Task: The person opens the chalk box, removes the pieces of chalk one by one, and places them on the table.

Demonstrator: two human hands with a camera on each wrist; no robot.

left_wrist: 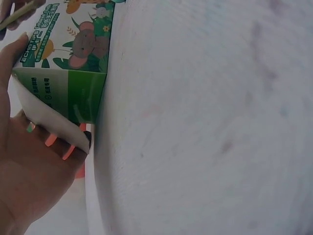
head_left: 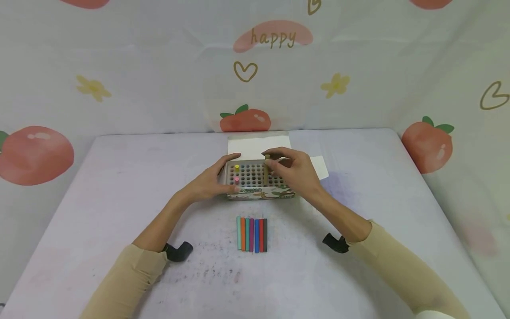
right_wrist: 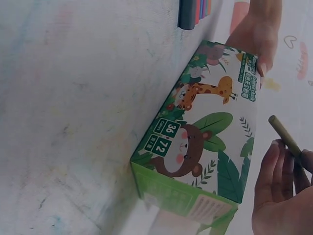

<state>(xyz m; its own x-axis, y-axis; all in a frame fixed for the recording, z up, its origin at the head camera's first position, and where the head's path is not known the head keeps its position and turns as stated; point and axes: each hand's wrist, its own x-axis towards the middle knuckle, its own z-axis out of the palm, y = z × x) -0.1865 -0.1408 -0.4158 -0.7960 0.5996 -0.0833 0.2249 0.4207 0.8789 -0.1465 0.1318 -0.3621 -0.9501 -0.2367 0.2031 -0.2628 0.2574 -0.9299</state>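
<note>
A printed cardboard chalk box (head_left: 259, 195) stands at the table's middle, its lid raised at the back and its top full of round holes. A yellow chalk stick (head_left: 237, 168) and a pink chalk stick (head_left: 237, 180) poke up from holes at the left. My left hand (head_left: 204, 182) grips the box's left end, thumb at the front and fingers behind. Between thumb and fingers, my right hand (head_left: 298, 172) pinches an olive-brown chalk stick (right_wrist: 286, 134) upright over the right half of the holes. The stick's lower end is at hole level; whether it is inside one cannot be told.
Several coloured chalk sticks (head_left: 252, 235) lie side by side in front of the box. A white side flap (head_left: 319, 167) sticks out at the box's right. Smudges mark the pale tabletop (head_left: 215, 274), and a fruit-patterned curtain (head_left: 171, 88) hangs behind.
</note>
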